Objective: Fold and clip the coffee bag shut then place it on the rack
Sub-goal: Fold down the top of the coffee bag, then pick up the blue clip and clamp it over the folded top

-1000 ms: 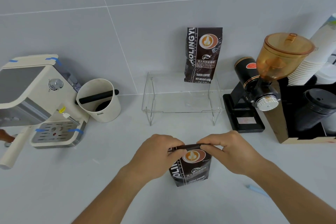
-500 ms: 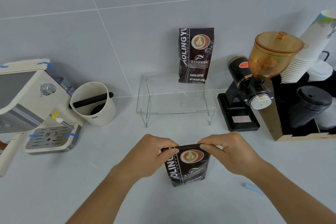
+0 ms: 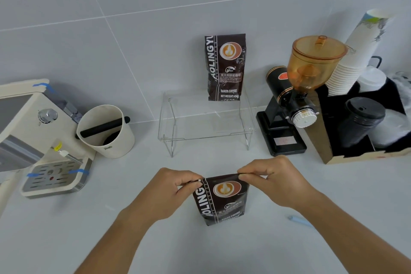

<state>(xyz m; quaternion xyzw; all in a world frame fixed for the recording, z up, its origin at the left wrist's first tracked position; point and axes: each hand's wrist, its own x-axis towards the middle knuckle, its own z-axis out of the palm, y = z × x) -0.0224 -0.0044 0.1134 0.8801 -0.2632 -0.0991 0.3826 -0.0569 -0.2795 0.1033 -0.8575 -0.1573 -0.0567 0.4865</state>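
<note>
A dark brown coffee bag (image 3: pixel 222 202) stands upright on the white counter in front of me. My left hand (image 3: pixel 173 191) pinches its top left corner and my right hand (image 3: pixel 273 182) pinches its top right corner, both at the folded top edge. Behind it stands a clear acrylic rack (image 3: pixel 206 122), with a second, taller coffee bag (image 3: pixel 225 66) upright on its back right part, against the wall. A pale blue clip (image 3: pixel 300 221) lies on the counter to the right of my right forearm.
An espresso machine (image 3: pixel 33 135) and a cream knock box (image 3: pixel 106 131) stand at the left. A black grinder with an amber hopper (image 3: pixel 298 100) stands right of the rack. Further right, a holder carries stacked paper cups (image 3: pixel 355 55) and black lids (image 3: pixel 362 118).
The bag's top edge has come up from folded over toward me, so more of its front shows. Both hands stay on the corners. My view has shifted slightly right.
</note>
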